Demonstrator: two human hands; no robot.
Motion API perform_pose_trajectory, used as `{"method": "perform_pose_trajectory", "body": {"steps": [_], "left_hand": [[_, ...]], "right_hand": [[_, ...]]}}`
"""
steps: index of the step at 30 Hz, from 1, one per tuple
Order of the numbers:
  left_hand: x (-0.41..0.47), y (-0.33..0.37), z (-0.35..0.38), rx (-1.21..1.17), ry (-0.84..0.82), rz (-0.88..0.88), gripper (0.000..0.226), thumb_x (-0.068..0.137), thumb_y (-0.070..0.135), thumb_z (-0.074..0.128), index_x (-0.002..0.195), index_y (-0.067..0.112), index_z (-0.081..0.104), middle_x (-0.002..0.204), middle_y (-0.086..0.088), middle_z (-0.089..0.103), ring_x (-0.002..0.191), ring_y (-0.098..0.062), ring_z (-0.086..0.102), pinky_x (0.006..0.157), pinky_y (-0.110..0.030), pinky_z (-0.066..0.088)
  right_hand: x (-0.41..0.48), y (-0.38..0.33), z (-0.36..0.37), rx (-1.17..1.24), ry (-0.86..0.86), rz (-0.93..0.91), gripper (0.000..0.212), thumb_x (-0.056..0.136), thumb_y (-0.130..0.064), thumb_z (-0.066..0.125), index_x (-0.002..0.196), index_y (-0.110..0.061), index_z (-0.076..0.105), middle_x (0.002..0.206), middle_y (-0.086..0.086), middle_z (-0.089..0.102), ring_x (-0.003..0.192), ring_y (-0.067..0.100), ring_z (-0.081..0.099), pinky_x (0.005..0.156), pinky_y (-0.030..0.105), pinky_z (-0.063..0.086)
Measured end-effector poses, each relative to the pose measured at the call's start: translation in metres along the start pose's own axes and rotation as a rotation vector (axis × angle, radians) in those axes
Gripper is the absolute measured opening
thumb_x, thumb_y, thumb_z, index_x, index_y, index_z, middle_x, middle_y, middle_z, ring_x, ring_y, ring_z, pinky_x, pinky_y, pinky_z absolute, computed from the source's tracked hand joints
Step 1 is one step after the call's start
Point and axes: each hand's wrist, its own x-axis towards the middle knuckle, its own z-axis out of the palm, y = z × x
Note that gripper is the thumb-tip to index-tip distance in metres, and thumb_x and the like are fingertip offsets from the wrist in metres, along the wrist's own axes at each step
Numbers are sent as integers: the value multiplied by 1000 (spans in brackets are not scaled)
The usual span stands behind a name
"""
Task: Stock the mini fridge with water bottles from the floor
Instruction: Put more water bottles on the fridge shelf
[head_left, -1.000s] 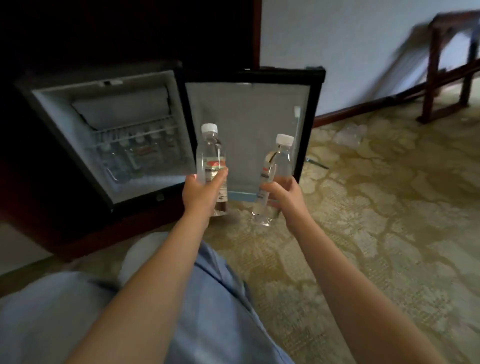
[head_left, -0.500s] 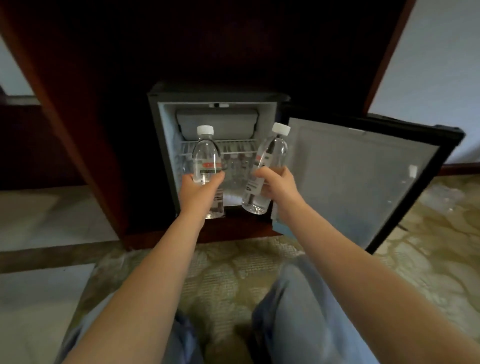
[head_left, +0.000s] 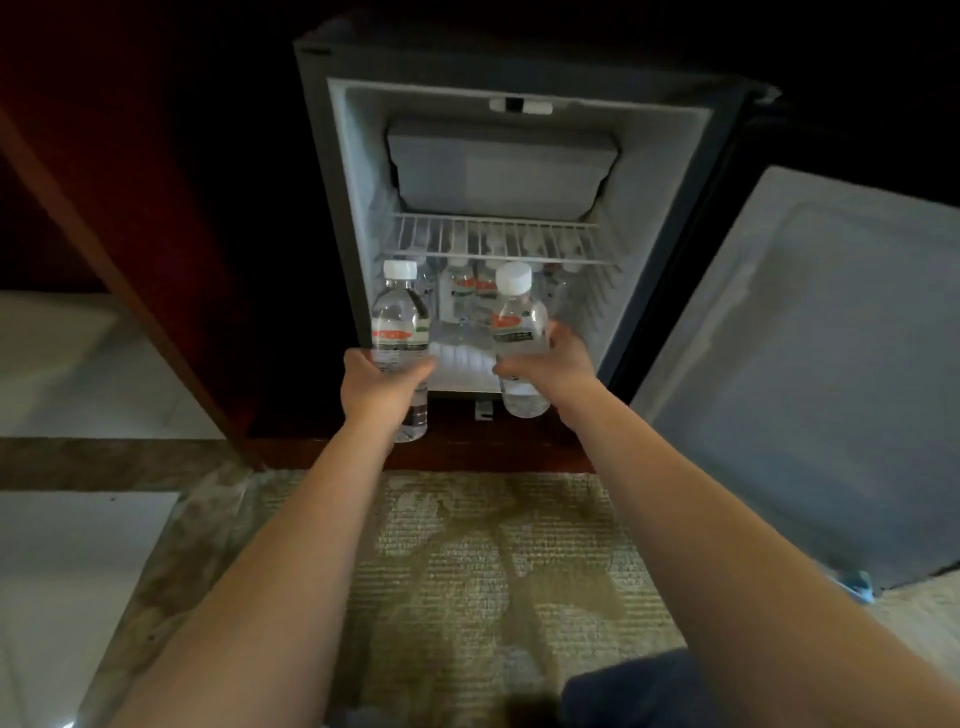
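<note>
So I'm partway through stocking this mini fridge (head_left: 332, 171) and I'd say it's a decent chunk done but not finished. My left hand (head_left: 382, 382) is wrapped around one water bottle (head_left: 400, 332), upright, white cap on top, and my right hand (head_left: 553, 364) is closed around a second water bottle (head_left: 517, 332), leaning a little toward me. Both bottles are right at the mouth of the fridge, just in front of the lower compartment, not set down yet. Behind them, under the wire shelf (head_left: 498, 241), there's already a row of bottles standing at the back (head_left: 470, 288); I can make out maybe four or five by the red labels and caps, but it's dim and blurry in there so don't hold me to an exact number. So the count: two bottles in my hands, one each, a handful already inside, one wire shelf with nothing on top of it as far as I can see, one little freezer box (head_left: 501, 169) up top, and the fridge door (head_left: 810, 364) swung wide open to the right. What's left, I reckon, is sliding these two into the open floor space in front of the back row. No more bottles show on the carpet (head_left: 483, 561) in this view, so I can't say how many are still waiting.
</note>
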Motion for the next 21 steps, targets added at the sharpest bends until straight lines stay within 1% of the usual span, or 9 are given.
{"method": "perform_pose_trajectory", "body": {"steps": [3,5,7,9,11,13,17,20,21], "left_hand": [[22,-15,4,-41,43,-34,46,77,27,74,104,18,37,83,10,47,79,-13,51,64,-26,40],[31,-24,7,-83,65,-51,47,80,23,71,112,18,38,89,13,45,86,-13,47,71,-27,39],[40,-31,9,-80,63,-57,49,81,20,70,117,17,38,94,12,43,92,-14,43,78,-29,35],[53,-38,9,-45,65,-46,45,79,19,71,107,16,37,84,11,44,83,-16,48,72,-32,37],[66,-40,10,-28,69,-22,44,76,18,73,103,14,39,80,9,46,73,-9,49,63,-26,38],[75,-37,11,-49,76,-8,44,74,18,75,103,14,42,81,8,50,72,-4,50,57,-23,38],[79,-33,15,-125,86,54,45,71,12,76,103,17,45,85,9,55,78,-4,55,68,-26,44],[74,-26,14,-150,74,120,49,69,11,77,107,17,48,91,7,60,87,-10,61,77,-32,49],[71,-23,14,-171,72,135,49,68,11,77,108,17,48,93,5,61,89,-12,62,79,-32,50]], "right_hand": [[28,3,24,-52,-52,-38,57,64,-13,83,115,-12,57,107,2,68,100,18,63,91,35,52],[43,8,43,-56,-76,-39,49,64,-10,82,106,-13,58,105,2,69,98,18,65,89,33,53],[56,15,61,-80,-99,-32,52,61,-14,83,107,-16,59,105,2,69,98,19,66,90,36,53],[66,20,73,-127,-130,-26,58,59,-18,83,112,-18,60,107,1,68,99,19,65,90,37,53],[72,23,77,-173,-154,-32,56,61,-18,83,112,-18,60,106,-2,67,99,18,63,89,35,53],[78,22,76,-182,-181,-62,50,63,-16,82,108,-19,61,101,-4,65,96,15,62,86,32,53],[83,9,66,-49,-109,-96,41,64,-12,78,100,-19,60,88,-8,65,83,9,63,69,24,51],[80,-10,52,130,-12,-73,53,55,-17,77,106,-18,63,98,-4,68,93,14,64,77,31,54],[76,-17,45,179,27,-90,45,57,-14,76,100,-19,64,94,-4,68,91,13,64,78,32,54]]}}
